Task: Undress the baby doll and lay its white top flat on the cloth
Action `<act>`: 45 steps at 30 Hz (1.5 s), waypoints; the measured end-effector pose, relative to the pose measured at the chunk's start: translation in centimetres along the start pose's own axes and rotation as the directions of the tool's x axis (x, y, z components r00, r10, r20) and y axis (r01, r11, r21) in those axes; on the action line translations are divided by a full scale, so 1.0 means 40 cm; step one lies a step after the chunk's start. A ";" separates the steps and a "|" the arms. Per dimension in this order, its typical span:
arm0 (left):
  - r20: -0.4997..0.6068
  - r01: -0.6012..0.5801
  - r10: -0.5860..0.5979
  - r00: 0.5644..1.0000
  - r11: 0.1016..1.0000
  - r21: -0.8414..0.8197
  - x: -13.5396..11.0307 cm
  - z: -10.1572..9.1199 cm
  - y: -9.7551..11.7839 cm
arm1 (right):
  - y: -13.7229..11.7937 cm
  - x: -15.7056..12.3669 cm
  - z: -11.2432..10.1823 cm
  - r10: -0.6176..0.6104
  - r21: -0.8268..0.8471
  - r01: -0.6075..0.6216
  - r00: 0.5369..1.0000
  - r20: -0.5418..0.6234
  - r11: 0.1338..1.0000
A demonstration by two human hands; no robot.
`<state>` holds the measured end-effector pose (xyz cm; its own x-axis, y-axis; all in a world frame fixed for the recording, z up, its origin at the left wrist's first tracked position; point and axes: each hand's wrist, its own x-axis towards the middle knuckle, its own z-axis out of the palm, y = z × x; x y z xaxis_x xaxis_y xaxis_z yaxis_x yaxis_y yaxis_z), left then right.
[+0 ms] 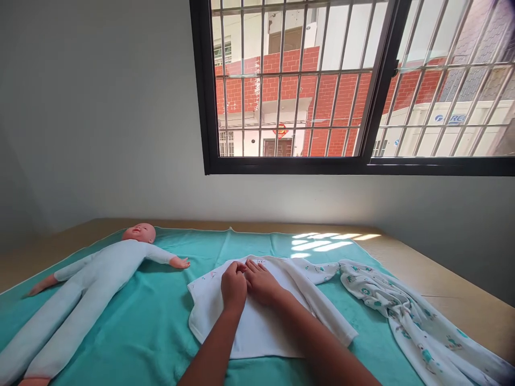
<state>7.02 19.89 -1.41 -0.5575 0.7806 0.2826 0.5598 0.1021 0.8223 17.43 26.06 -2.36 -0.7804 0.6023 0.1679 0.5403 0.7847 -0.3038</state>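
Note:
A white baby shirt (277, 332) lies spread on a turquoise cloth (153, 332), with small prints near its upper part. My left hand (234, 287) is closed at the upper middle of the shirt, its fingers curled onto the fabric. Against it rests my right hand (262, 281), fingers pressed together and pointing up-left, also on the shirt. The fingertips of both hands meet, and the bit of cloth between them is hidden. One printed sleeve (319, 272) stretches out to the right of the shirt.
On the left, a baby doll (100, 268) in a white body suit lies on its back. Crumpled printed baby trousers (418, 316) lie at the right, by the sleeve. Beneath the cloth is a wooden table (454, 300), against a wall with a barred window (289, 165).

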 end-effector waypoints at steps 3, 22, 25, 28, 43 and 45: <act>-0.001 0.008 -0.008 1.000 1.000 -0.029 -0.002 0.002 -0.002 | 0.004 0.002 -0.004 -0.035 -0.021 0.035 0.999 0.031 0.999; 0.284 -0.150 0.141 0.948 0.989 0.008 -0.007 0.004 -0.003 | -0.150 -0.277 -0.100 0.044 0.027 -0.052 0.967 0.251 0.998; 0.389 -0.190 0.169 0.905 0.982 0.016 0.009 -0.003 -0.009 | -0.203 -0.296 -0.090 -0.050 0.066 0.035 0.968 0.248 0.997; 0.509 -0.297 0.247 0.825 0.955 0.017 0.008 -0.039 -0.022 | -0.245 -0.310 -0.045 -0.169 0.079 0.157 0.969 0.178 0.984; 0.776 -0.740 0.373 0.509 0.649 0.174 -0.152 -0.280 -0.112 | -0.232 -0.358 -0.051 -0.205 0.159 0.176 0.960 0.190 0.972; 0.751 -0.773 0.425 0.506 0.609 0.176 -0.172 -0.303 -0.134 | -0.192 -0.387 -0.091 0.027 0.103 -0.040 0.992 0.126 0.994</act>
<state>0.42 6.51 -1.79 0.4163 0.9011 0.1213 0.8800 -0.4329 0.1953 26.50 11.25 0.80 -0.7988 0.6003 0.0402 0.5361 0.7405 -0.4053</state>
